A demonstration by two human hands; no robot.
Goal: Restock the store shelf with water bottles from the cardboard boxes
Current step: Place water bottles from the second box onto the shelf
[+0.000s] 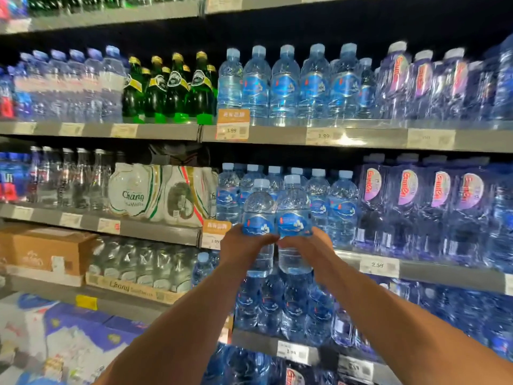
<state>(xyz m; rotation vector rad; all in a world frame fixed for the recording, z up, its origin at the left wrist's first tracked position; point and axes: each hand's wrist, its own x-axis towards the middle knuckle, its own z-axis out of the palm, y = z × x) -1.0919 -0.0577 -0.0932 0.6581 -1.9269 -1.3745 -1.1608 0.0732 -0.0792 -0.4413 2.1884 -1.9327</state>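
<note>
Water bottles seem heavy, slippery; mid-frame our left hand and right hand each grip one at the waist.

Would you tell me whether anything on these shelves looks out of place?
A brown cardboard box sits on the lower-left shelf beside display bottles, unlike the rest. Otherwise nothing: the left hand and right hand hold upright blue-labelled plastic water bottles.

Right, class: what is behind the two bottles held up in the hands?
Matching blue-labelled bottles stand behind the two held bottles on the shelf. Those directly behind are mostly covered; only caps show.
</note>
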